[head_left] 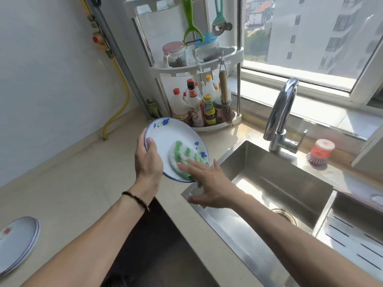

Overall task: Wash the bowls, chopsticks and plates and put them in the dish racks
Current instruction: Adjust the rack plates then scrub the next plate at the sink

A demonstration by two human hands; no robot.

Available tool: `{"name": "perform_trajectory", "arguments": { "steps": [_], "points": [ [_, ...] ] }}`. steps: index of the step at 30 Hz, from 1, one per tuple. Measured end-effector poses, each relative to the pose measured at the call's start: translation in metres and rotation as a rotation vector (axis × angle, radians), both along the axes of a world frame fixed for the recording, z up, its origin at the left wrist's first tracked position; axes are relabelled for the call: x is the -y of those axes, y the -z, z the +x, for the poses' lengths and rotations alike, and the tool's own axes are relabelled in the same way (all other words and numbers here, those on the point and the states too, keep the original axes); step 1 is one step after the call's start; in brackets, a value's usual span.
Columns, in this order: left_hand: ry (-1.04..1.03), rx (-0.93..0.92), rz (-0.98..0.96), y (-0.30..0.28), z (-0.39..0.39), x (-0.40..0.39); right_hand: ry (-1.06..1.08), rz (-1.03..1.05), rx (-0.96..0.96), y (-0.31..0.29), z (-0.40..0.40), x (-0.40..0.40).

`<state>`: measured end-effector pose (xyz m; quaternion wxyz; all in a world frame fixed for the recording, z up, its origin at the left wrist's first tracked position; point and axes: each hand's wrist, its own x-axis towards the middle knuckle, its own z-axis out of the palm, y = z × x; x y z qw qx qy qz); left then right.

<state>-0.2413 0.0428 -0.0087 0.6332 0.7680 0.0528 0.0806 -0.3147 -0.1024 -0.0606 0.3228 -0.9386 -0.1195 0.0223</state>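
Left forearm: reaching in from 7 o'clock, bare, showing no sleeve up to the frame edge.
Left wrist: wearing a thin bracelet (135, 198) of small dark beads, lying snug around the wrist at about 8 o'clock of centre.
Left hand (148, 160): wearing no glove and showing no ring.
Right forearm: coming in from 4 o'clock, bare, showing no sleeve, watch or band.
Right hand (209, 184): wearing no glove; fingernails looking short and unpainted; sunlight falling across the knuckles.
Clothing below: a dark garment showing between the arms at 6 o'clock, its detail being too dim to tell.
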Motion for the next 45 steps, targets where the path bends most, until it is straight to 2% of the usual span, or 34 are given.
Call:
{"name": "perform_trajectory", "arguments": {
  "steps": [2, 5, 9, 13, 16, 18, 22, 26, 29, 31, 34, 36, 39, 42, 45],
  "points": [
    [-0.027, 0.005, 0.002, 0.002, -0.001, 0.003, 0.048, -0.015, -0.019, 0.001, 0.001, 0.001],
    [-0.043, -0.003, -0.023, 0.006, 0.005, 0.004, -0.059, 0.135, -0.011, 0.004, -0.007, -0.021],
    [0.022, 0.017, 0.055, 0.003, 0.003, 0.004, 0.047, -0.034, -0.018, 0.011, 0.001, 0.003],
    [-0.006, -0.016, -0.025, 0.003, 0.009, 0.008, -0.034, 0.102, -0.005, 0.002, -0.009, -0.014],
    [0.103, -0.006, 0.01, 0.0, 0.008, 0.005, 0.019, 0.014, 0.017, 0.014, -0.005, 0.004],
    [0.092, 0.008, 0.018, 0.001, 0.006, 0.007, 0.094, -0.05, -0.003, 0.015, -0.002, 0.009],
    [0.034, -0.037, -0.055, 0.006, 0.014, 0.006, -0.035, 0.146, 0.004, 0.011, -0.006, -0.014],
    [0.039, -0.042, 0.003, 0.009, 0.016, 0.001, 0.073, -0.01, 0.002, 0.014, 0.003, 0.007],
    [0.006, -0.063, -0.094, 0.008, 0.017, 0.002, -0.018, 0.151, 0.022, 0.003, -0.002, -0.01],
    [0.079, -0.114, -0.106, 0.005, 0.017, -0.003, -0.02, 0.137, 0.088, 0.007, -0.003, -0.008],
    [0.185, -0.22, -0.108, -0.005, 0.024, -0.015, 0.137, -0.136, 0.365, 0.026, 0.006, 0.015],
    [0.181, -0.248, -0.167, -0.008, 0.025, -0.018, 0.193, -0.309, 0.517, 0.034, 0.011, 0.018],
    [0.147, -0.223, -0.233, 0.003, 0.01, -0.003, 0.272, -0.36, 0.663, 0.027, 0.02, -0.001],
    [0.0, -0.126, -0.265, 0.012, 0.004, 0.014, 0.349, -0.222, 0.618, 0.01, 0.023, -0.032],
    [-0.057, -0.066, -0.2, 0.004, 0.02, 0.01, 0.248, 0.024, 0.451, 0.006, 0.012, -0.033]
  ]
}}
